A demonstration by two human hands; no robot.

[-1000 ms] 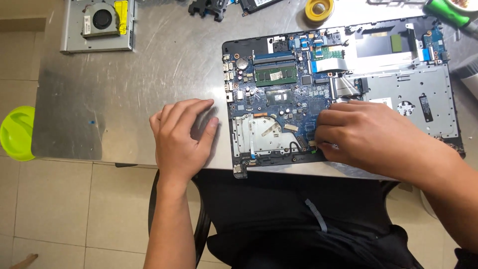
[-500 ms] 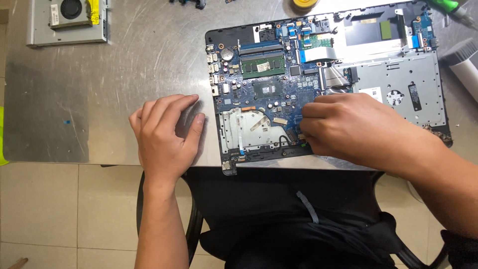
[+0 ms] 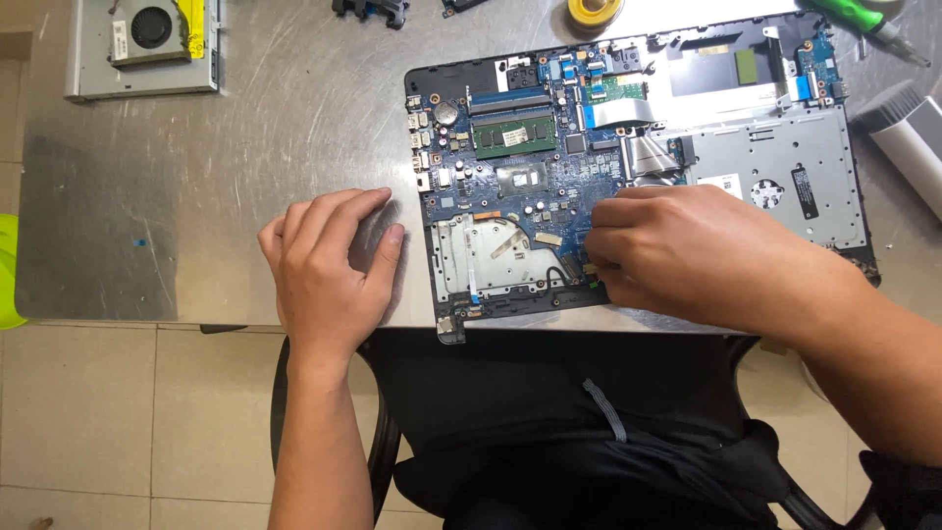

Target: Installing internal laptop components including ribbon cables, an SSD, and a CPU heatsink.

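**Opened laptop on a steel surface, both hands down**

The laptop (image 3: 638, 167) lies with its bottom cover off in the upper right half of the frame, on the scratched metal surface (image 3: 245, 147). Its blue board (image 3: 520, 186) with a green memory stick (image 3: 514, 135) fills the left part; the grey inner shell with a white sticker takes the right.

The right hand (image 3: 687, 250) rests over the lower middle of the laptop, fingers curled tight and pinched at the board's lower edge, next to a small dark connector. What, if anything, the fingertips grip is hidden under the knuckles.

The left hand (image 3: 329, 265) lies palm down on the surface just left of the laptop, fingers relaxed and slightly spread, holding nothing.

At the upper left sits a grey tray (image 3: 142, 49) with a fan (image 3: 150, 26) and a yellow piece. A yellow tape roll (image 3: 594, 12) shows at the top edge, a green-handled tool (image 3: 863, 25) at the upper right, and a white cylinder (image 3: 908, 132) at the right edge.
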